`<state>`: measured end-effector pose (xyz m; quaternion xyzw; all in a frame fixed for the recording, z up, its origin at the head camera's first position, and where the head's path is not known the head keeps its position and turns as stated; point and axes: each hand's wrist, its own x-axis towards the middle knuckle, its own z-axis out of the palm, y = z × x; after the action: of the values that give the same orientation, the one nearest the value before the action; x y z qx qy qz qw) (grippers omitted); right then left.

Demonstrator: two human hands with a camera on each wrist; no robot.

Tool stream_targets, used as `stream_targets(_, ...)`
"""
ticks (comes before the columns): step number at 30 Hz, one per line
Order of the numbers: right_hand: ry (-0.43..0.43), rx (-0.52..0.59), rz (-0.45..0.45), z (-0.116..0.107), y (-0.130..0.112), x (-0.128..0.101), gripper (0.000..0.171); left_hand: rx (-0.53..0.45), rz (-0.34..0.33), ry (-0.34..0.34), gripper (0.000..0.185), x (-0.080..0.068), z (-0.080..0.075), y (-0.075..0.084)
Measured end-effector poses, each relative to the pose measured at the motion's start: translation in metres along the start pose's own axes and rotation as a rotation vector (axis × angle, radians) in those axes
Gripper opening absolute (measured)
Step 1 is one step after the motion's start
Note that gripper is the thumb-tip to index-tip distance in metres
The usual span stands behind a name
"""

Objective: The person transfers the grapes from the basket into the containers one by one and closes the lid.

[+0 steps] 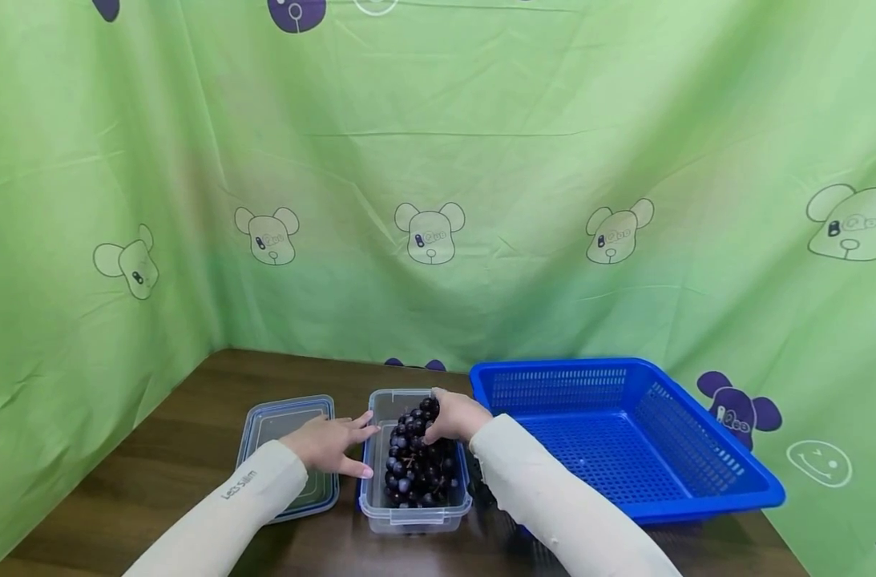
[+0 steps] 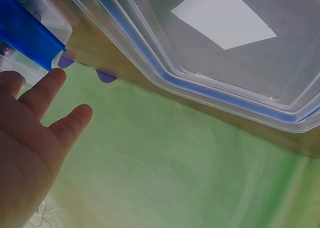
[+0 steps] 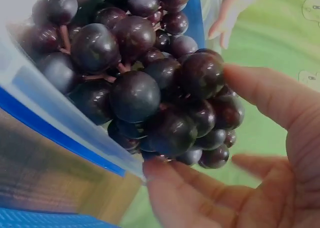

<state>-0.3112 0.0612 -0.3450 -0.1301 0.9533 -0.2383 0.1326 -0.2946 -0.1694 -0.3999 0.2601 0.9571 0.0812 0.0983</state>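
on the brown worktop (image 1: pixel 192 449), the right hand (image 1: pixel 458 415) cupped soft, bruisable grapes (image 1: pixel 417 461) from above in the tub (image 1: pixel 416 517); the left hand (image 1: pixel 329 443) lay flat, fingers straight, steadying it.

Two bare hands: left hand (image 1: pixel 329 443), right hand (image 1: pixel 458 417). No gloves, rings or watch visible. Both arms in long, close-fitting cream sleeves reaching wrists. Left sleeve (image 1: pixel 243 501) carries small dark lettering printed along forearm, reads roughly "Let's Slim". Right sleeve (image 1: pixel 553 501) plain, smooth fabric, faint creases near wrist.
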Motion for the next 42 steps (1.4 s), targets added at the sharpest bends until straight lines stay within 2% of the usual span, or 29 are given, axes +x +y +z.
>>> stream_targets(4,-0.040,0.085,0.008,0.002,0.003,0.002,0.077,-0.002,0.002,0.001,0.070,0.000,-0.001,0.001)
stream_targets(11,-0.162,0.195,-0.008,0.004,0.007,0.006,0.076,0.004,0.014,-0.010,0.070,-0.002,-0.002,0.002)
stream_targets(18,-0.171,0.206,0.010,0.005,0.007,0.007,0.077,-0.012,0.012,-0.007,0.071,-0.003,-0.003,0.004)
stream_targets(24,-0.173,0.132,0.039,-0.003,0.007,0.007,0.076,0.063,0.008,0.002,0.071,-0.002,-0.006,0.009)
stream_targets(28,-0.110,0.056,0.006,-0.009,0.006,0.004,0.068,0.111,-0.003,0.010,0.071,-0.003,-0.003,0.012)
stream_targets(32,-0.037,0.060,-0.029,-0.017,0.007,0.000,0.059,0.110,-0.008,0.036,0.069,-0.004,0.001,0.009)
stream_targets(35,0.009,0.089,-0.060,-0.021,0.007,-0.001,0.051,0.080,0.025,0.073,0.067,-0.006,0.000,0.005)
stream_targets(39,0.082,0.111,-0.095,-0.023,0.008,-0.001,0.043,0.034,0.081,0.172,0.064,-0.013,-0.006,-0.001)
stream_targets(42,0.123,0.154,-0.091,-0.022,0.008,-0.001,0.041,0.044,0.058,0.272,0.059,-0.019,-0.011,-0.007)
